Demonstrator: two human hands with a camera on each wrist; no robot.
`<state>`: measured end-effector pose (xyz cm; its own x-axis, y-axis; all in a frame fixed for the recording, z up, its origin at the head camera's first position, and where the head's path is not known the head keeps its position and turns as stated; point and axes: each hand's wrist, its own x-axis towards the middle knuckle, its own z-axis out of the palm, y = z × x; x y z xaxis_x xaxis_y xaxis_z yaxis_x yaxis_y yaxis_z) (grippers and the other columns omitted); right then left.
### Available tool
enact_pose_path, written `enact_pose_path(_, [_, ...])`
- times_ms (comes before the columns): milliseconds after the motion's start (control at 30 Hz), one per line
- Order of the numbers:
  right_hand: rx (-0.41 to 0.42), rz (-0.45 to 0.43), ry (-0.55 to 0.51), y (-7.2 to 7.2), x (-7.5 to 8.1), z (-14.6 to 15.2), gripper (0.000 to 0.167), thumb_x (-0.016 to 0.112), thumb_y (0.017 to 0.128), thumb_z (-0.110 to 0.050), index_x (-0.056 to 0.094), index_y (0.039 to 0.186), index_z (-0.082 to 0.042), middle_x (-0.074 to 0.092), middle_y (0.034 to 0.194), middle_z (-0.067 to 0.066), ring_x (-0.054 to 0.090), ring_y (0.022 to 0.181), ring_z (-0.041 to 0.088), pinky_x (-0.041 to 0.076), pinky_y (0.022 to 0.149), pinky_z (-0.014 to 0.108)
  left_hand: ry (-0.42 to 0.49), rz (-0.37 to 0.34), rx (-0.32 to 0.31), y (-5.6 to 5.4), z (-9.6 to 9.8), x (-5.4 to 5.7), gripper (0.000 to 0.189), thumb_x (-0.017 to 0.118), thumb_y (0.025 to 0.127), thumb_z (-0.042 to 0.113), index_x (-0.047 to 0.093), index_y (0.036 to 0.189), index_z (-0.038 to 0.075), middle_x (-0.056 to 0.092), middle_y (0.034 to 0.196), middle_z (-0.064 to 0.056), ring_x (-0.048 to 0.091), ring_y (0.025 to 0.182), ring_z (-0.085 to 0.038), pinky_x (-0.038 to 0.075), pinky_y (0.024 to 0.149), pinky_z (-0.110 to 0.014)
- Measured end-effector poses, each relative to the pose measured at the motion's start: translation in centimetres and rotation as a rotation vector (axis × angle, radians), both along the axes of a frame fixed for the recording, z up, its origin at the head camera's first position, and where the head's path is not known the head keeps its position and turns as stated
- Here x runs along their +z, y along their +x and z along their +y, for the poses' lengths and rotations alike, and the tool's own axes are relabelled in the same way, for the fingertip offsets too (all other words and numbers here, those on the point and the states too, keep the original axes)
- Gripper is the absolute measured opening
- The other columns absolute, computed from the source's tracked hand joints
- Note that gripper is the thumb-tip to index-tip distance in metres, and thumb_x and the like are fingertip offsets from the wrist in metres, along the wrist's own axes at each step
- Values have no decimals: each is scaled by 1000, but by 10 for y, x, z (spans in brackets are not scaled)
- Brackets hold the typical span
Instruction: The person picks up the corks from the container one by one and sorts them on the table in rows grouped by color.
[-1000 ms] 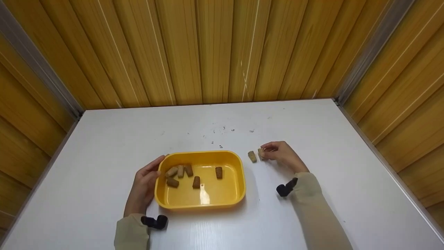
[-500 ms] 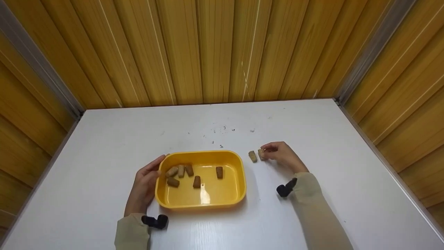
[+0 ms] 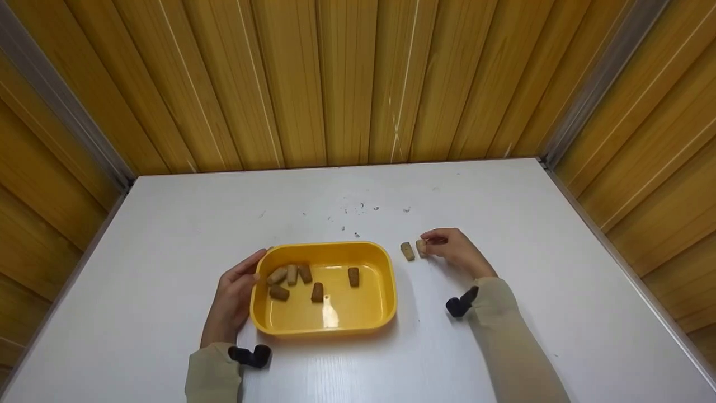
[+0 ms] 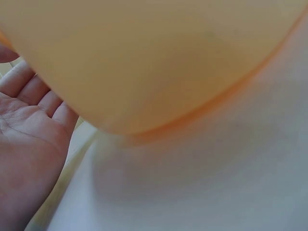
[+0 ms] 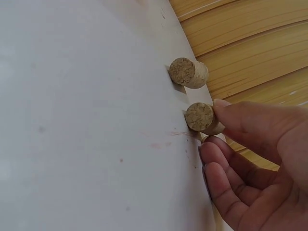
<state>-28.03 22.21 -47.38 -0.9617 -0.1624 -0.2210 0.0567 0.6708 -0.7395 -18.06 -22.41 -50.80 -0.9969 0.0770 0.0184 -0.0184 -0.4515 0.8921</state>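
My left hand (image 3: 232, 294) holds the left side of a yellow plastic tray (image 3: 324, 331), its thumb at the rim and the other fingers along the outer wall. In the left wrist view, the tray's wall (image 4: 144, 72) hides the fingertips of that hand (image 4: 33, 125). To the right of the tray, my right hand (image 3: 456, 249) has thumb and fingers around a light cork stopper (image 3: 421, 248) lying on the table. Seen from the right wrist, the thumb touches the side of this cork (image 5: 199, 117). A second light cork (image 3: 407, 251) lies just left of it.
Several tapered corks lie in the tray, most grouped at its left, with brown ones at the middle (image 3: 317, 292) and right (image 3: 353, 276). The white table (image 3: 224, 207) has dark marks beyond the tray. Wood-patterned panels (image 3: 347, 84) rise behind and at both sides.
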Motion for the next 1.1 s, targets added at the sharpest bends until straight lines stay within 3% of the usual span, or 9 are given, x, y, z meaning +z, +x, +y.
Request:
enact_pose_path(300, [5, -8, 9, 1, 1, 0, 39, 67, 87, -24, 64, 123, -12, 65, 119, 9, 55, 105, 23, 48, 88, 33, 7, -2, 9, -1, 0, -1, 53, 40, 90, -10, 39, 143, -5, 58, 136, -1, 51, 130, -14, 42, 107, -30])
enact_pose_path(833, [9, -4, -41, 1, 4, 2, 42, 67, 87, -31, 64, 124, -12, 64, 118, 9, 56, 102, 21, 47, 80, 26, -5, 3, 19, -1, 1, 0, 54, 36, 88, -12, 38, 142, -7, 60, 133, 1, 53, 128, -12, 44, 106, -28])
enact_pose_path(1100, [-37, 2, -22, -1, 17, -3, 35, 62, 91, -25, 64, 124, -13, 64, 120, 8, 57, 101, 21, 52, 85, 28, 5, 13, 11, 0, 1, 0, 54, 35, 89, -11, 37, 142, -7, 60, 133, 0, 53, 128, -13, 43, 107, -29])
